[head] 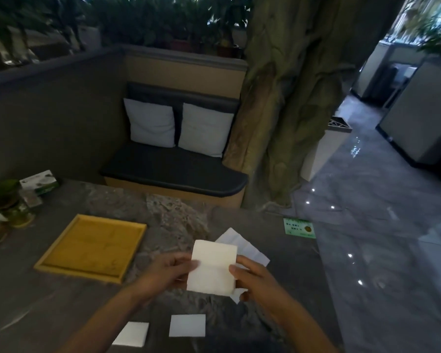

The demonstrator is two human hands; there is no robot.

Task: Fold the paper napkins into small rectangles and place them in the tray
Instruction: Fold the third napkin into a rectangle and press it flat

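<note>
A white paper napkin, folded into a tall rectangle with a crease across its middle, hangs above the stone table. My left hand pinches its left edge and my right hand pinches its right edge. Behind it an unfolded napkin lies flat on the table. Two small folded napkins lie near the front edge, one in the middle and one further left. The yellow wooden tray sits to the left with nothing in it.
The grey stone table ends at the right near a green card. A tissue box, jars and a small plant stand at the far left. A cushioned bench and a tree trunk are beyond.
</note>
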